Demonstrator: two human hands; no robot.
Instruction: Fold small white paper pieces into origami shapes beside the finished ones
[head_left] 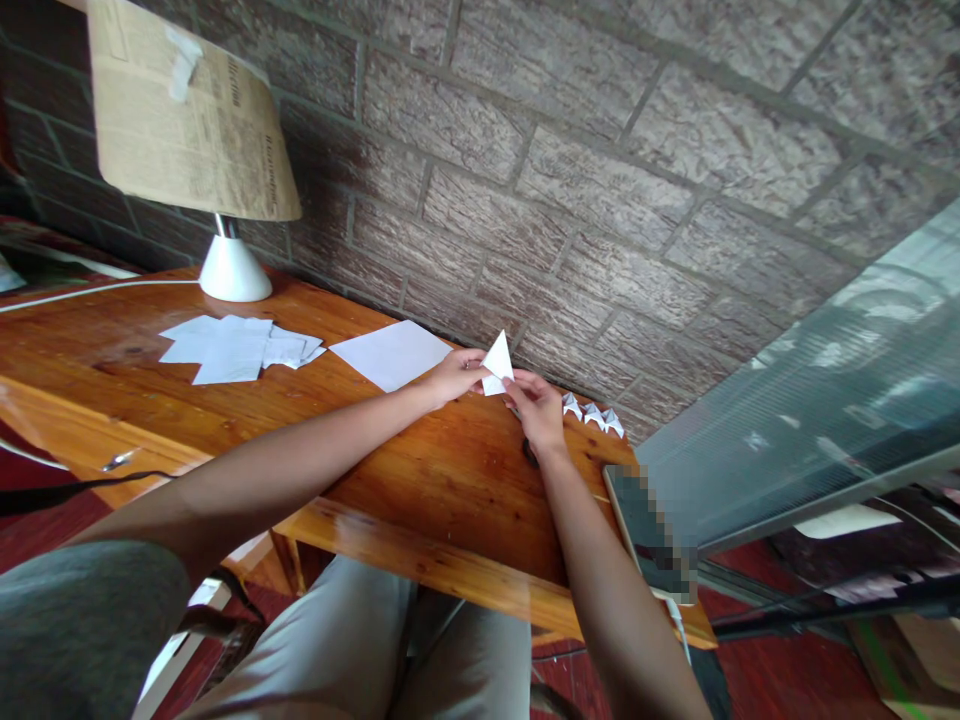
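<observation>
A small piece of folded white paper (498, 364) with a pointed top is held up between both hands, above the back of the wooden table. My left hand (459, 376) pinches its left edge. On the lower right side, my right hand (537, 404) grips it between thumb and fingers. To the left of my left hand lies a larger white sheet (394, 354), flat on the wood. Just right of my right hand stand several small folded paper shapes (592, 413) in a row along the wall.
The wooden table (450, 490) runs along a brick wall (600, 200). Loose paper pieces (232, 350) overlap at the left, before a lamp (234, 268) with a newsprint shade. A tablet-like device (649, 530) with a cable lies at the right edge, near a translucent panel (810, 400).
</observation>
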